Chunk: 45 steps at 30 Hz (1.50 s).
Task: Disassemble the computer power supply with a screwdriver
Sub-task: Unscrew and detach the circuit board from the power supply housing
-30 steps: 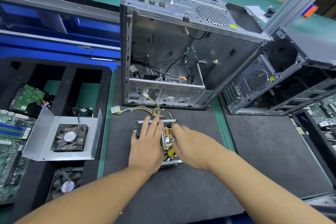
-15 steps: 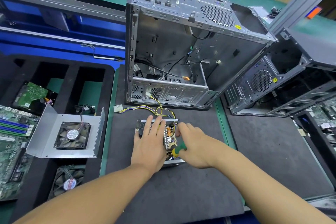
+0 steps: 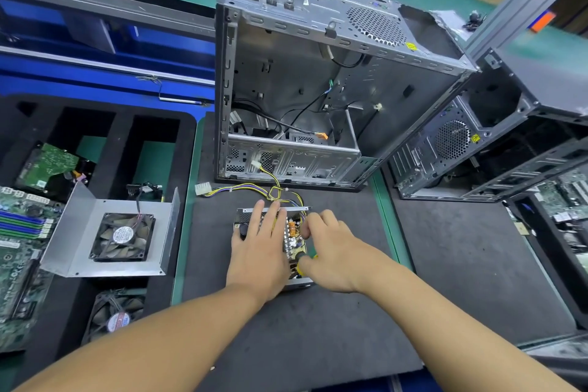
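Left grip [image 3: 259,251] rests flat, fingers straight, on the power supply [image 3: 294,232]; right grip [image 3: 331,251] clamps the screwdriver [image 3: 304,259], frame centre.

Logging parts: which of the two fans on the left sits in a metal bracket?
The farther fan, white hub label, sits in the folded grey bracket. The nearer fan, red-and-white label, lies bare in the black tray.
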Motion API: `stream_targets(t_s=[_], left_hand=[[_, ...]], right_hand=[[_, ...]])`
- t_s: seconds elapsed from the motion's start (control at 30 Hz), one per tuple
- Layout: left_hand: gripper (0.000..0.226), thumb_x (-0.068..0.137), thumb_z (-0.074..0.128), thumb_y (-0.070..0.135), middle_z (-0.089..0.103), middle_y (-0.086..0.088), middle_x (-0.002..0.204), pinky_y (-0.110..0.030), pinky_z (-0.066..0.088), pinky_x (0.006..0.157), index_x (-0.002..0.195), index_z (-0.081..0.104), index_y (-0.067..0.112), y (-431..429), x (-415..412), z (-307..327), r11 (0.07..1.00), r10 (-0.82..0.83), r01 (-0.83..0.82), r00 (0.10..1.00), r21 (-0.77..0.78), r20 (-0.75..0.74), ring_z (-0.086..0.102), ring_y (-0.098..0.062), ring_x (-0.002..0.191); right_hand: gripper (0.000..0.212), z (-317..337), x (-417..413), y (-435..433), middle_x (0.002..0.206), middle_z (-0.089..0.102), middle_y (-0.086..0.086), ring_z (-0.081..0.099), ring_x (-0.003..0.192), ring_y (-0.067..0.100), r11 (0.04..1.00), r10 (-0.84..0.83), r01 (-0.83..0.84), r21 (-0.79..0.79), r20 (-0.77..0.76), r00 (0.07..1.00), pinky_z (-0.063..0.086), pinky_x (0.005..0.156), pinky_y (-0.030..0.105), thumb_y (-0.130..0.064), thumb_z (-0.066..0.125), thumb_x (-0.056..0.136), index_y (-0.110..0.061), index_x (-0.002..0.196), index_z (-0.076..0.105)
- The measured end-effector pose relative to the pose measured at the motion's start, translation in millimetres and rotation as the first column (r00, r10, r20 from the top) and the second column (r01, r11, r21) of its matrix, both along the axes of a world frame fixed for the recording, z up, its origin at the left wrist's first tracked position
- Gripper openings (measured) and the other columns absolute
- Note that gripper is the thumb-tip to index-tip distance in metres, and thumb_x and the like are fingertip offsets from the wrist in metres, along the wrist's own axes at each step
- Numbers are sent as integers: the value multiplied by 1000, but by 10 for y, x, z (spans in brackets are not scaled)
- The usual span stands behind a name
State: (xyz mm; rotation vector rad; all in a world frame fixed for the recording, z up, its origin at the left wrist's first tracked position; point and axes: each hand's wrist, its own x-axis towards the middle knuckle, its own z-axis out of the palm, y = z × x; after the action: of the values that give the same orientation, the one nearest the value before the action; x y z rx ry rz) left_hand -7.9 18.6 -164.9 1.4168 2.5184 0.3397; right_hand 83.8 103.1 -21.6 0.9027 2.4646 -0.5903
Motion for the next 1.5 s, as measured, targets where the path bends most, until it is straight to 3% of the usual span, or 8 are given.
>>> stream_targets(t_s=[0.13,0.4,0.6,0.83,0.97,1.17,1.33,1.5], left_hand=[[76,90,41,30,-9,7,164,-53,29,113,156,6,19,4,-1,-10,1000,7,-7,1000,1,9,-19,-20,150],[76,89,40,31,-8,8,164,-53,29,113,157,6,20,-4,-1,-7,1000,4,-4,1000,4,5,-18,-20,150],[75,89,42,28,-6,8,165,-53,28,113,157,10,19,-7,-1,19,1000,3,-3,1000,21,30,-16,-19,151],[77,90,40,30,-10,7,164,-53,29,112,157,4,19,-10,-3,26,1000,1,-1,1000,-7,6,-19,-20,150],[76,91,38,31,-14,8,163,-55,25,114,157,2,19,-13,-4,20,1000,-7,7,1000,-7,21,-23,-20,148],[74,92,35,31,-15,8,163,-55,24,114,157,1,20,-5,-7,17,1000,-4,5,1000,-7,25,-23,-20,149],[77,93,40,36,-16,8,163,-56,22,115,157,0,20,-9,-4,25,1000,-16,17,999,-17,32,-24,-20,148],[75,92,38,32,-12,7,164,-55,26,113,157,3,19,-17,2,24,1000,-9,10,1000,-17,18,-21,-21,149]], right_hand=[[28,-76,18,-65,110,48,9,61,87,38,947,77,-88,309,47,996,41,62,38,-39,33,103,-15,116,33],[25,45,-41,2,113,34,-2,41,103,24,997,63,-61,-52,31,998,45,88,42,-25,51,90,-21,112,39],[31,-18,1,-25,94,59,11,51,73,33,968,55,-72,242,75,996,40,62,39,-48,26,103,-18,100,31],[32,18,22,39,115,33,1,36,109,26,995,93,-94,22,36,995,40,84,36,-25,51,88,-19,117,38],[37,-15,1,-38,112,45,7,57,97,35,970,47,-66,234,86,995,48,75,42,-51,35,100,-18,118,35],[31,-13,14,-12,120,30,0,39,107,27,981,183,-183,72,-6,983,50,81,43,-18,48,85,-25,114,40],[36,-51,30,-35,115,39,2,53,93,31,962,86,-108,250,97,992,43,68,38,-53,34,97,-25,120,37],[25,-34,31,-44,116,37,4,53,87,33,975,154,-158,155,38,987,46,68,38,-28,43,95,-21,119,38]])
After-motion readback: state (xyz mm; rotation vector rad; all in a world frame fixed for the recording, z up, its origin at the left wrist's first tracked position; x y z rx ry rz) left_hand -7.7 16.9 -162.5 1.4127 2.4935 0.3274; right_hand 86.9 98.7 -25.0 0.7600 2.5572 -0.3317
